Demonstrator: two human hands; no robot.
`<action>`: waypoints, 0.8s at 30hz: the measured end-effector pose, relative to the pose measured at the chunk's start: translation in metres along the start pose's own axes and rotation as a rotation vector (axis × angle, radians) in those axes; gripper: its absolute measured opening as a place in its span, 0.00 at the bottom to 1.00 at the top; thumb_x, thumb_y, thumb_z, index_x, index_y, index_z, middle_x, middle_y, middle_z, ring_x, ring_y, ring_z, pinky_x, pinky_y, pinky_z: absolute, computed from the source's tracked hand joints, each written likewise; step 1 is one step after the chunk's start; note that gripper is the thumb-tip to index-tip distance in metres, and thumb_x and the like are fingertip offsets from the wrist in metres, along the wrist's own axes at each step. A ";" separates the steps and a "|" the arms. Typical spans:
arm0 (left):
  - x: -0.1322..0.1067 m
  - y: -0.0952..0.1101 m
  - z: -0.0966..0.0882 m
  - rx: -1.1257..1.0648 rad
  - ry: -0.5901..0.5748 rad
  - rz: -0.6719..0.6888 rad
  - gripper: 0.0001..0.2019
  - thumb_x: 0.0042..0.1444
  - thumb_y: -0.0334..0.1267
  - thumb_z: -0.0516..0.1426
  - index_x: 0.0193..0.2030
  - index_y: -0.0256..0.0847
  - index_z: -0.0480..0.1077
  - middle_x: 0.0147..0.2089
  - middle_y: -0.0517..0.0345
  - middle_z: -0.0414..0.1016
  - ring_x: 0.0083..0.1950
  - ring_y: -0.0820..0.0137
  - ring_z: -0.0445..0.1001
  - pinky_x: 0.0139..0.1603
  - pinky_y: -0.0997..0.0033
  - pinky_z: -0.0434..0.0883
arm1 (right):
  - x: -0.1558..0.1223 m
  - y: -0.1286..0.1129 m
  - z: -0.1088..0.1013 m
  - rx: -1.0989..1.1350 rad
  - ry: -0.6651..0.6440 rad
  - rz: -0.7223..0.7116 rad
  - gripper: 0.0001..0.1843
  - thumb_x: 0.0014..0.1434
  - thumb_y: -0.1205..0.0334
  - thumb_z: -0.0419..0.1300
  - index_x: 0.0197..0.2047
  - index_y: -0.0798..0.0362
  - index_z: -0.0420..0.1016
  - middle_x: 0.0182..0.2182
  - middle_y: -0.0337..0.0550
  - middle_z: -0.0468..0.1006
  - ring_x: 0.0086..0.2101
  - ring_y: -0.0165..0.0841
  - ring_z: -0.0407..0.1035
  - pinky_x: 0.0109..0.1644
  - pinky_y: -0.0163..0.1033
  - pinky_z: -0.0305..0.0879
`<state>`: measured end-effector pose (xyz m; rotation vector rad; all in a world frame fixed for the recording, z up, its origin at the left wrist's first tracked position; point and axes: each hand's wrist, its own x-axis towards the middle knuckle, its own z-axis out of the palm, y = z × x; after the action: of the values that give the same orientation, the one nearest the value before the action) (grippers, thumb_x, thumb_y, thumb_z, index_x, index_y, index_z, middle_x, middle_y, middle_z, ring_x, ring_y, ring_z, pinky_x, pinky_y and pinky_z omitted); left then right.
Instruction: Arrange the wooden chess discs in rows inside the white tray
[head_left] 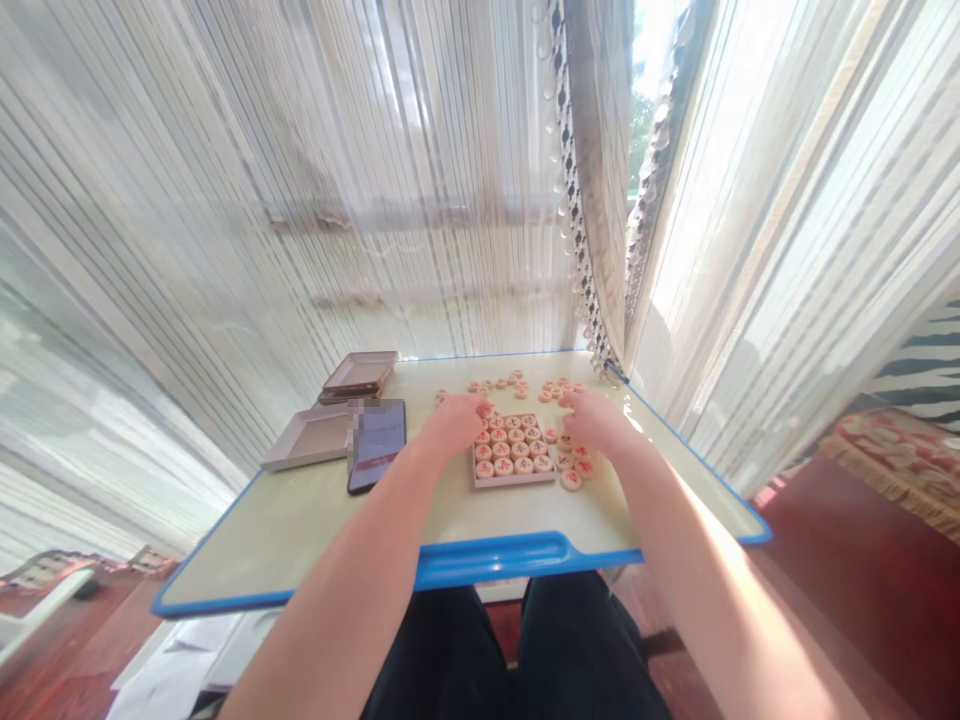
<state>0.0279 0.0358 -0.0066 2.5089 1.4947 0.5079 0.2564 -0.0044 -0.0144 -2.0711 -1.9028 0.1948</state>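
Your left hand [457, 422] rests at the far-left corner of the small tray [513, 478] of round game discs [510, 447], fingers curled down over the pieces there; from this angle you cannot tell whether its grip is pinching a disc or only touching the top row. Your right hand [596, 422] sits just right of the tray, fingers bent down onto the loose discs beside its right edge, and its grip is likewise hidden under the knuckles.

The discs look like small wooden pieces with red markings, packed flat in rows inside the tray. Judged from their look, they will be light, hard and stiff, not fragile, and smooth enough to slide on the bench [315, 520]. Take one by its rim, between thumb and a fingertip, since the flat faces give little to hold; in the packed rows you will likely need to tip an edge up first.

More loose discs [517, 383] lie scattered on the far side of the tray, well apart from your hands. To the left, a dark phone [375, 443] lies flat, with a shallow grey lid [309, 438] just beside it and a second shallow box [358, 374] farther off. Striped curtains [300, 200] hang behind the bench.
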 end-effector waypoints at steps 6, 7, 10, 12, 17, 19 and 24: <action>0.003 -0.002 0.004 -0.044 0.023 -0.019 0.19 0.48 0.26 0.48 0.42 0.41 0.75 0.40 0.54 0.79 0.43 0.65 0.74 0.46 0.68 0.69 | -0.003 -0.003 0.000 0.029 -0.040 0.014 0.24 0.50 0.71 0.55 0.52 0.55 0.72 0.46 0.52 0.76 0.45 0.41 0.70 0.46 0.40 0.64; 0.003 -0.002 0.004 -0.044 0.024 -0.019 0.19 0.48 0.26 0.48 0.41 0.41 0.75 0.40 0.54 0.79 0.43 0.65 0.74 0.46 0.68 0.69 | -0.003 -0.003 0.000 0.037 -0.041 0.014 0.24 0.50 0.71 0.55 0.52 0.56 0.72 0.47 0.52 0.76 0.45 0.40 0.70 0.46 0.40 0.64; 0.003 -0.002 0.005 -0.042 0.019 -0.009 0.18 0.47 0.26 0.48 0.39 0.40 0.75 0.39 0.54 0.79 0.43 0.66 0.74 0.46 0.69 0.69 | -0.002 -0.004 0.002 0.048 -0.056 0.002 0.23 0.51 0.71 0.54 0.52 0.56 0.72 0.47 0.52 0.75 0.45 0.40 0.70 0.46 0.40 0.64; 0.003 -0.001 0.005 -0.048 0.013 -0.003 0.18 0.47 0.26 0.48 0.39 0.40 0.75 0.39 0.54 0.79 0.42 0.66 0.74 0.46 0.69 0.69 | -0.002 -0.003 0.004 0.048 -0.056 -0.011 0.23 0.52 0.71 0.54 0.51 0.55 0.72 0.47 0.51 0.75 0.44 0.39 0.70 0.45 0.40 0.65; 0.003 -0.001 0.004 -0.058 0.010 -0.011 0.18 0.47 0.27 0.48 0.40 0.40 0.75 0.39 0.55 0.79 0.43 0.67 0.74 0.46 0.69 0.69 | -0.002 -0.002 0.005 0.078 -0.029 -0.040 0.21 0.51 0.71 0.54 0.49 0.52 0.74 0.48 0.49 0.75 0.42 0.38 0.71 0.43 0.40 0.66; 0.002 0.000 0.004 -0.053 0.007 -0.015 0.18 0.47 0.27 0.48 0.40 0.41 0.75 0.39 0.55 0.79 0.42 0.67 0.74 0.46 0.69 0.69 | -0.001 -0.001 0.006 0.078 0.005 -0.075 0.20 0.52 0.72 0.54 0.47 0.52 0.75 0.48 0.48 0.75 0.45 0.38 0.70 0.48 0.41 0.64; 0.002 0.002 0.004 -0.048 0.076 -0.030 0.18 0.47 0.26 0.48 0.39 0.41 0.75 0.40 0.55 0.79 0.44 0.66 0.74 0.49 0.67 0.69 | 0.001 -0.002 0.006 0.148 0.183 -0.172 0.18 0.53 0.72 0.51 0.43 0.51 0.77 0.47 0.45 0.75 0.49 0.36 0.67 0.57 0.44 0.57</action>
<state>0.0319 0.0363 -0.0096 2.4530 1.5249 0.6336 0.2531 -0.0029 -0.0190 -1.7565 -1.8828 0.0985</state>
